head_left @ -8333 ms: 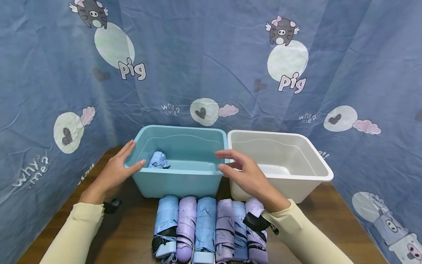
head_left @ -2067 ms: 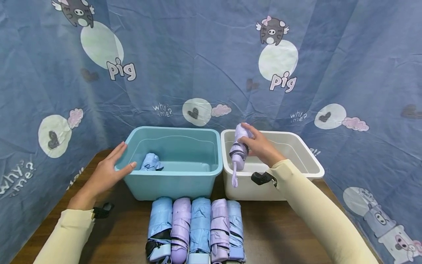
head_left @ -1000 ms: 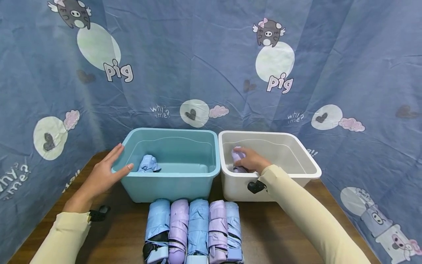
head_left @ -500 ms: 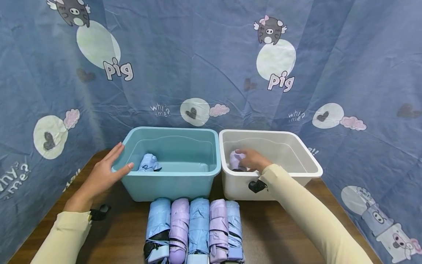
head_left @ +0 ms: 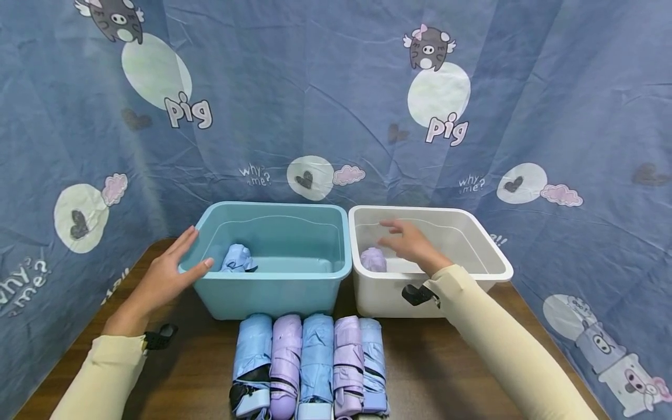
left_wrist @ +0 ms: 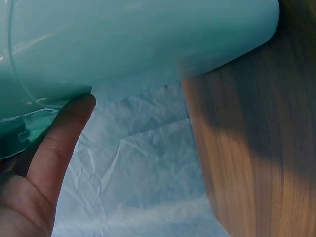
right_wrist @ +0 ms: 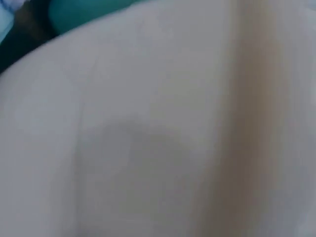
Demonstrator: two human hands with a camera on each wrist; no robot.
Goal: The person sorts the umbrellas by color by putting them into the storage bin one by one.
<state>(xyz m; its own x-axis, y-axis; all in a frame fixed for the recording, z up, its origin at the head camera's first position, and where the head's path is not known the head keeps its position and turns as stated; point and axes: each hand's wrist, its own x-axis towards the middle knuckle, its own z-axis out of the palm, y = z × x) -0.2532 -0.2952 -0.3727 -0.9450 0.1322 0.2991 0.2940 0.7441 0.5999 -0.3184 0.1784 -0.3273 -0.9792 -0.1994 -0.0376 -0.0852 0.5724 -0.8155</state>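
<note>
My right hand (head_left: 412, 245) hovers over the white bin (head_left: 394, 297), fingers loosely extended and holding nothing. Below and to its left, a folded purple umbrella (head_left: 373, 260) stands inside that bin near the left wall, its lower part hidden by the front rim. At the teal bin (head_left: 278, 297), my left hand (head_left: 160, 286) rests on the left side with thumb and fingers spread; the left wrist view has a finger (left_wrist: 61, 143) against the teal wall. A folded blue umbrella (head_left: 238, 258) is in the teal bin's left part. The right wrist view is blurred.
Several folded umbrellas lie side by side before the bins, blue (head_left: 317, 361) and purple (head_left: 286, 361) alternating. The wooden table (head_left: 436, 367) extends to both sides. A blue printed curtain (head_left: 325, 105) hangs behind the bins.
The right hand took the purple umbrella from the row's right end into the white bin. It has since let go and risen to the right. The left hand stays at the teal bin.
</note>
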